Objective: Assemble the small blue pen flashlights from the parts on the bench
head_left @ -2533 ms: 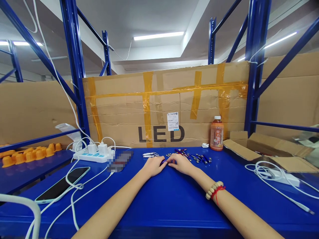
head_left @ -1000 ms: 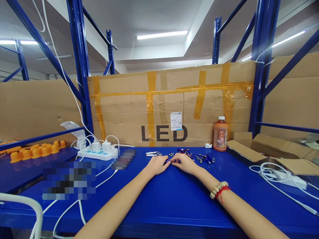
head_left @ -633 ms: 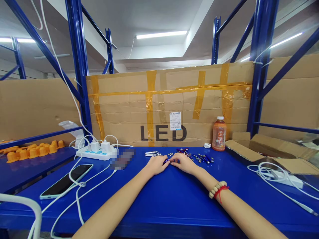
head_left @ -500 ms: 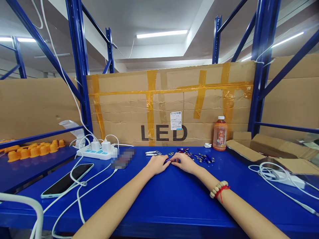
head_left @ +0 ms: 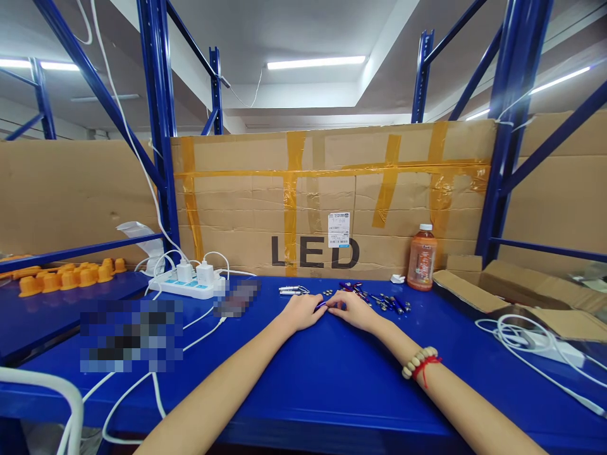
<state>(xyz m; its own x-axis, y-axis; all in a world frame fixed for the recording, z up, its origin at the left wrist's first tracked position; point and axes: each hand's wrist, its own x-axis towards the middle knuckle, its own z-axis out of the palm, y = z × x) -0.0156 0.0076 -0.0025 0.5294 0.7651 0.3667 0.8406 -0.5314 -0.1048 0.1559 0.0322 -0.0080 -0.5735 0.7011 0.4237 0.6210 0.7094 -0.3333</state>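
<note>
My left hand (head_left: 301,313) is closed on one end of a small shiny blue tube (head_left: 321,304), its back turned toward me. The fingertips of my right hand (head_left: 349,309) pinch the tube's other end, so the two hands nearly meet over the blue table. What the tube belongs to is too small to tell. Behind my left hand lie several silver tubes (head_left: 293,290) side by side. Small round metal bits (head_left: 327,292) lie just beyond the hands. A loose pile of blue and dark red tubes and metal pieces (head_left: 389,303) spreads behind and right of my right hand.
A power strip (head_left: 187,285) with chargers and white cables stands left, near a blurred phone-like object (head_left: 237,298). An orange drink bottle (head_left: 422,258), a crumpled tissue (head_left: 397,279), an opened carton (head_left: 474,291) and a coiled white cable (head_left: 515,335) are right. Cardboard (head_left: 246,208) walls the back.
The view has shifted slightly, so everything sits a little further right. Both hands stay together on the small blue tube, with hardly any other movement.
</note>
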